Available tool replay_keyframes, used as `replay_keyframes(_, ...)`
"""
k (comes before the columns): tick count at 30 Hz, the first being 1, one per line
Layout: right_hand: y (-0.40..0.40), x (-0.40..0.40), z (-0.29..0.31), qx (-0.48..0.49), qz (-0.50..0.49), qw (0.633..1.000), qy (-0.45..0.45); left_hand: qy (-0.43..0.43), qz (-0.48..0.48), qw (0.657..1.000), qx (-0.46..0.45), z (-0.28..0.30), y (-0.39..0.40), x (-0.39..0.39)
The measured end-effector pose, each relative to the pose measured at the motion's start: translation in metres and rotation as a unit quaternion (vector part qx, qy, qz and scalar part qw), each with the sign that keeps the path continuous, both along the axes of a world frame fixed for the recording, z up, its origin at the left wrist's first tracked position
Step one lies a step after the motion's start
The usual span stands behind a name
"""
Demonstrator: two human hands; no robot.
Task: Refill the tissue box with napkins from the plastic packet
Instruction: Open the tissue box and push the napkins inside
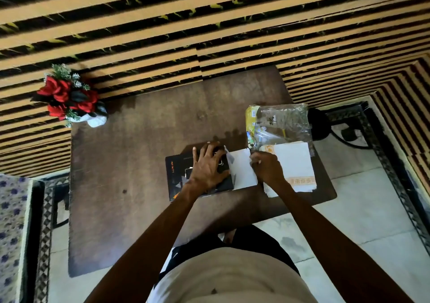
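A black tissue box lies flat on the brown table. My left hand rests on top of it, fingers spread and pressing down. A white napkin sticks out of the box's right end, and my right hand pinches its right edge. Just right of that lies a stack of white napkins with an orange printed band. The clear plastic packet with a yellow printed side lies behind the stack, crumpled and open.
A white vase of red flowers stands at the table's back left corner, against the striped wall. A black stand sits on the tiled floor right of the table. Patterned fabric lies at the far left.
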State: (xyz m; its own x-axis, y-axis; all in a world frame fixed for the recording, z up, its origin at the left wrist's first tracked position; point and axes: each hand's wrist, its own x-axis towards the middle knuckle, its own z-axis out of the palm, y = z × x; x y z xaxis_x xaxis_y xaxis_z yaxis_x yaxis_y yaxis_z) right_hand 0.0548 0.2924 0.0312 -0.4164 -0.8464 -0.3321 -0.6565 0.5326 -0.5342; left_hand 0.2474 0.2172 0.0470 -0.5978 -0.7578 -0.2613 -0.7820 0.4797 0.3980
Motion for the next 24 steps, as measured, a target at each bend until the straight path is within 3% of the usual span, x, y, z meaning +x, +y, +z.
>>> replay_keyframes(5, 0.039, -0.035, 0.011, -0.071, -0.174, 0.982, -0.003, -0.041, -0.011, 0.999, -0.021, 0.006, 0.013, -0.035)
replay_keyframes(9, 0.066, -0.082, 0.004, 0.014, -0.258, 0.965, -0.032, -0.086, 0.026, 0.996, -0.007, 0.004, 0.019, -0.051)
replay_keyframes(12, 0.076, -0.114, -0.004, 0.051, -0.247, 0.962, -0.099, -0.083, 0.038, 0.996, -0.006, 0.001, 0.021, -0.056)
replay_keyframes(14, 0.075, -0.123, 0.009, 0.063, -0.241, 0.951, -0.184, -0.102, 0.041, 0.994, 0.007, 0.0, 0.02, -0.057)
replay_keyframes(17, 0.074, -0.134, 0.013, 0.084, -0.239, 0.936, -0.243, -0.148, 0.028, 0.988, 0.018, -0.004, 0.018, -0.058)
replay_keyframes(20, 0.078, -0.15, -0.003, 0.122, -0.227, 0.907, -0.334, -0.171, 0.027, 0.985, 0.021, -0.006, 0.018, -0.059)
replay_keyframes(22, 0.075, -0.16, -0.022, 0.139, -0.227, 0.892, -0.365, -0.185, 0.018, 0.982, 0.02, -0.006, 0.019, -0.059)
replay_keyframes(24, 0.07, -0.156, -0.005, 0.148, -0.213, 0.891, -0.372, -0.192, 0.015, 0.981, 0.022, -0.005, 0.019, -0.058)
